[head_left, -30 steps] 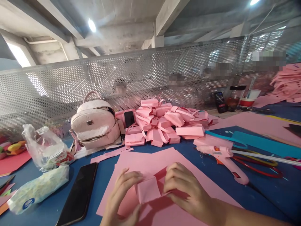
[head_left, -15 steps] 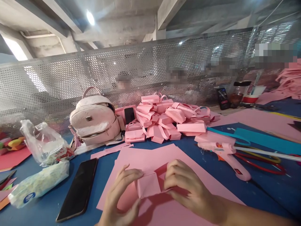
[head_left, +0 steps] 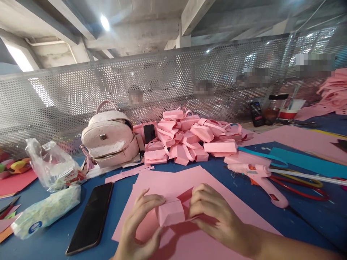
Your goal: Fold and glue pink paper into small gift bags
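A small folded pink paper box (head_left: 171,213) is held between my two hands, over pink paper sheets (head_left: 159,180) on the table. My left hand (head_left: 143,220) curves round its left side, fingertips on the upper edge and thumb at the lower corner. On the other side, my right hand (head_left: 214,213) pinches a flap at the box's right end, with the fingers curled over it. Part of that flap is hidden behind the fingers. Beyond my hands lies a heap of similar pink paper boxes (head_left: 200,131), several with strip handles.
To the right lies a pink glue gun (head_left: 262,177) with its cord, near blue paper (head_left: 309,162). A black phone (head_left: 90,216), a tissue pack (head_left: 47,211), a clear plastic bag (head_left: 54,166) and a pale pink backpack (head_left: 110,137) stand or lie left. A perforated metal screen (head_left: 162,72) runs behind.
Both hands keep almost the same grip on the paper box. Its front face looks slightly tilted compared with before. The view has shifted very slightly.
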`<action>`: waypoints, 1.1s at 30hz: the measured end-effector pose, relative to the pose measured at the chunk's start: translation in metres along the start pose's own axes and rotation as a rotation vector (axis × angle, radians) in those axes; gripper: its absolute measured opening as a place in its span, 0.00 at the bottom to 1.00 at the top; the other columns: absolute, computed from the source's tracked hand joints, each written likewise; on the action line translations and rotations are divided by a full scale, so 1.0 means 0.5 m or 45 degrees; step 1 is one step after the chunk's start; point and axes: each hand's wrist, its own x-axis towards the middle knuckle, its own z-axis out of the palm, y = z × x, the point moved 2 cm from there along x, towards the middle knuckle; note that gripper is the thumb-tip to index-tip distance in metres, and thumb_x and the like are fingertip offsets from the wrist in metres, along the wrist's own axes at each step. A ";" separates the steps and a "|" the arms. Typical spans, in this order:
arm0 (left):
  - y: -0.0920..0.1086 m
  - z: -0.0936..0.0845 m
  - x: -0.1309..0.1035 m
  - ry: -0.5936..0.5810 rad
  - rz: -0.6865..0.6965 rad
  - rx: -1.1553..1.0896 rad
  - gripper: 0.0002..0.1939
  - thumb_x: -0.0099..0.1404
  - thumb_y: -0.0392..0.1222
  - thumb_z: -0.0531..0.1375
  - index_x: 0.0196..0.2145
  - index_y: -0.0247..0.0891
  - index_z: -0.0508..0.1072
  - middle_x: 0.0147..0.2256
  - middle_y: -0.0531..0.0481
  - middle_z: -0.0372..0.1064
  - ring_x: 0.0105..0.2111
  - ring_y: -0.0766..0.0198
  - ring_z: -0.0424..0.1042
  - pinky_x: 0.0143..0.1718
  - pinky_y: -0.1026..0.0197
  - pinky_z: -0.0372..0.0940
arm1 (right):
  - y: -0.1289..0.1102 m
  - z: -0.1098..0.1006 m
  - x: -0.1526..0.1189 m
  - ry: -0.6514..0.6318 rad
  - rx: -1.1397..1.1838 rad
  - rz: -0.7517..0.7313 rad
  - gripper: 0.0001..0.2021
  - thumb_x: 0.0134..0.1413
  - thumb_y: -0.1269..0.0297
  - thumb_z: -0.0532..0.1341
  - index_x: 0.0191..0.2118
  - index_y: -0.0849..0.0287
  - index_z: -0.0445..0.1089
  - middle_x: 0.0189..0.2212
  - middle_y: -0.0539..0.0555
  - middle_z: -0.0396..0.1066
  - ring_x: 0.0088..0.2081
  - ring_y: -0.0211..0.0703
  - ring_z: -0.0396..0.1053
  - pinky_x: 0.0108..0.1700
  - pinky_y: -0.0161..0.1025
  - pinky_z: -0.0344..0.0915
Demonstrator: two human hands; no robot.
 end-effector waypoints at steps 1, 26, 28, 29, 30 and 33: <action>0.002 0.000 0.002 0.002 0.005 0.003 0.20 0.65 0.36 0.61 0.54 0.40 0.70 0.46 0.46 0.78 0.48 0.59 0.78 0.64 0.52 0.62 | 0.000 0.000 0.000 -0.004 -0.001 0.002 0.07 0.69 0.64 0.58 0.36 0.54 0.69 0.29 0.51 0.68 0.34 0.44 0.64 0.38 0.42 0.62; -0.025 0.005 -0.008 -0.077 -0.140 -0.033 0.20 0.67 0.40 0.64 0.56 0.46 0.71 0.51 0.47 0.78 0.52 0.55 0.77 0.60 0.49 0.66 | 0.017 -0.006 -0.013 0.063 0.022 0.096 0.03 0.66 0.68 0.60 0.38 0.54 0.68 0.32 0.51 0.70 0.37 0.45 0.66 0.40 0.42 0.64; -0.024 0.003 -0.006 -0.089 -0.067 -0.009 0.19 0.68 0.37 0.62 0.56 0.45 0.71 0.51 0.46 0.77 0.52 0.56 0.76 0.62 0.49 0.64 | 0.012 -0.009 -0.011 0.071 -0.012 0.073 0.06 0.65 0.72 0.59 0.37 0.54 0.68 0.33 0.51 0.69 0.37 0.44 0.66 0.40 0.41 0.64; -0.024 0.002 -0.005 -0.094 -0.026 0.011 0.19 0.68 0.36 0.62 0.56 0.44 0.71 0.51 0.46 0.77 0.53 0.56 0.76 0.63 0.50 0.63 | 0.011 -0.010 -0.010 0.080 -0.036 0.063 0.07 0.64 0.74 0.59 0.37 0.54 0.68 0.33 0.51 0.69 0.38 0.44 0.66 0.40 0.41 0.64; -0.024 0.000 -0.004 -0.097 0.017 0.033 0.18 0.68 0.34 0.61 0.55 0.44 0.72 0.51 0.45 0.77 0.53 0.57 0.76 0.63 0.50 0.62 | 0.009 -0.011 -0.010 0.088 -0.063 0.056 0.09 0.63 0.76 0.59 0.36 0.53 0.68 0.33 0.51 0.68 0.38 0.43 0.66 0.41 0.41 0.65; -0.024 -0.006 0.000 -0.125 0.123 0.110 0.19 0.67 0.30 0.60 0.54 0.43 0.72 0.50 0.45 0.77 0.52 0.58 0.76 0.64 0.51 0.60 | 0.011 -0.012 -0.012 0.131 -0.130 0.083 0.12 0.61 0.79 0.56 0.36 0.52 0.69 0.36 0.52 0.68 0.42 0.45 0.67 0.45 0.42 0.67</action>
